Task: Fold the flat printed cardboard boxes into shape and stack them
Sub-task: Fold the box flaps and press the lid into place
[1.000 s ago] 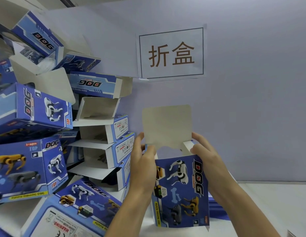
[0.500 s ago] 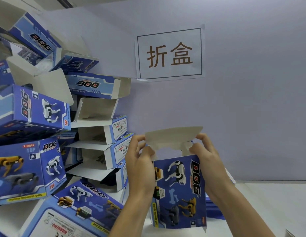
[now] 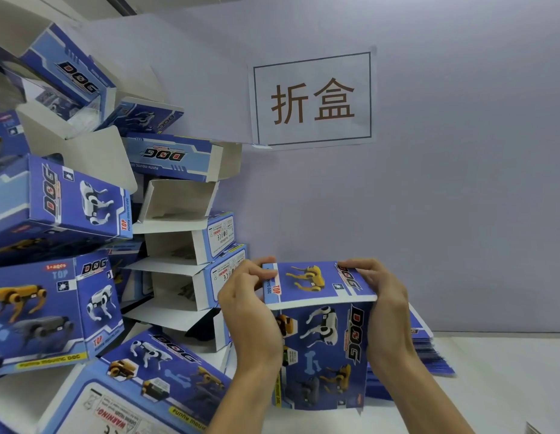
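A blue printed "DOG" box [image 3: 322, 355] stands upright on the white table, held between both hands. Its top lid flap [image 3: 316, 281], printed with a yellow robot dog, lies folded down over the opening. My left hand [image 3: 250, 311] grips the box's left side, thumb and fingers curled on the lid's left edge. My right hand [image 3: 385, 305] grips the right side, fingers curled over the lid's right corner. Behind the box, at the right, lies a stack of flat unfolded boxes [image 3: 429, 355].
A tall, untidy pile of folded blue boxes [image 3: 62, 214] fills the left, some with open white flaps [image 3: 178, 202]. One box [image 3: 141, 389] lies on the table at lower left. A paper sign [image 3: 313, 98] hangs on the wall. White table surface [image 3: 491, 386] shows at right.
The lid flap, upright a second ago, has been folded forward and down onto the box top. Both hands moved with it and now hold its edges.
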Action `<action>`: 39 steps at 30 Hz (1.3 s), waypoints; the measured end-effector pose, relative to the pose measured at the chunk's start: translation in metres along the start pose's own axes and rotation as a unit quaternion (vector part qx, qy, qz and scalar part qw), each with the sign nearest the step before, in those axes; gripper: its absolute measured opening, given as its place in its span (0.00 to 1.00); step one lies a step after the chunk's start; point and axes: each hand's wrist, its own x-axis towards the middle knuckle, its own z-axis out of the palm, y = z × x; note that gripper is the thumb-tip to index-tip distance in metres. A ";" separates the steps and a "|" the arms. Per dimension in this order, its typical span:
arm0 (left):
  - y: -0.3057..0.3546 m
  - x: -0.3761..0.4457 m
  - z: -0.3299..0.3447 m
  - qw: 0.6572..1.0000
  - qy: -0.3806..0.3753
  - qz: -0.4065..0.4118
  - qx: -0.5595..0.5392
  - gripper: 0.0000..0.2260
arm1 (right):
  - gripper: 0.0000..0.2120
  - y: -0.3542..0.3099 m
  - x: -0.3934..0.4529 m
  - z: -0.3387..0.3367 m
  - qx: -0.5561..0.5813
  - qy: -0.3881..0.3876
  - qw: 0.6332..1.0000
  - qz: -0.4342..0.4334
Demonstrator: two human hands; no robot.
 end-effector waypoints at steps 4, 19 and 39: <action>0.007 -0.001 0.005 1.000 -0.020 0.004 0.000 0.17 | 0.21 -0.002 -0.001 0.000 0.071 -0.067 0.995 0.017; 0.014 -0.001 0.007 0.980 -0.139 -0.011 0.144 0.16 | 0.26 -0.023 0.006 -0.014 -0.120 -0.083 0.989 0.002; 0.035 0.013 -0.002 0.979 -0.127 0.020 0.159 0.10 | 0.29 -0.045 0.005 -0.011 -0.014 -0.197 0.976 0.095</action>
